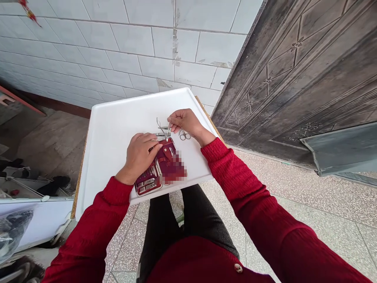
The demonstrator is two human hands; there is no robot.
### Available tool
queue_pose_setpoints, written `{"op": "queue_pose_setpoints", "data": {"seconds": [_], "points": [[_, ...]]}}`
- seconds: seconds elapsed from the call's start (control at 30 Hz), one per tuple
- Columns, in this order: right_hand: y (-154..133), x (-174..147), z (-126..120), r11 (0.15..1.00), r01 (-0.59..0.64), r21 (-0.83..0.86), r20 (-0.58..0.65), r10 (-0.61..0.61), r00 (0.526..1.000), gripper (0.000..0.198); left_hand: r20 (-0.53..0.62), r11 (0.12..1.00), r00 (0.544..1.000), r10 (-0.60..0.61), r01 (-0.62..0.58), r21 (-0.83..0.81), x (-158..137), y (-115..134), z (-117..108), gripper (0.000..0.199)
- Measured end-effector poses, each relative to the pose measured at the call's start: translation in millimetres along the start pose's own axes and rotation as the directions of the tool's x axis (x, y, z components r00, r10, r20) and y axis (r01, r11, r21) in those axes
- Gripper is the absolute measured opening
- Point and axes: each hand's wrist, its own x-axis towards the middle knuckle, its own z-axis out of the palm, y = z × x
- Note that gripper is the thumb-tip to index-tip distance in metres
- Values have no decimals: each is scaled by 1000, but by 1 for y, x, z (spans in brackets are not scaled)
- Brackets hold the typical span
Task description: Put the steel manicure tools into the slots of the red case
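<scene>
Red top, case by roomy tabletop's near edge, right grip pinching metal tool, left grip unclear

Looks like a home's entryway: white tiled wall, 1 ornate door (rather worn), speckled floor tiles.

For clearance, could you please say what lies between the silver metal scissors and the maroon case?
The head view shows bare white tabletop between scissors and case.
</scene>
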Motion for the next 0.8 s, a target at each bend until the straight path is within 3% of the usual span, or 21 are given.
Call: {"op": "queue_pose_setpoints", "data": {"seconds": [0.1, 0.3, 0.5, 0.8], "points": [[-2, 2, -3, 1000, -6, -11, -30, 5, 1000, 32, 86, 996, 992, 88, -91, 23, 1, 6, 0, 22], [-5, 1, -1, 999, -24, -35, -23, 24, 999, 30, 158, 995, 982, 103, -102, -12, 3, 10, 1, 9], [-6, -1, 3, 999, -29, -22, 25, 30, 999, 29, 38, 992, 996, 80, -75, -101, 2, 12, 3, 19], [4, -2, 14, 992, -87, -95, 198, 105, 975, 23, -27, 947, 955, 296, -289, 139, -3, 25, -7, 19]]}}
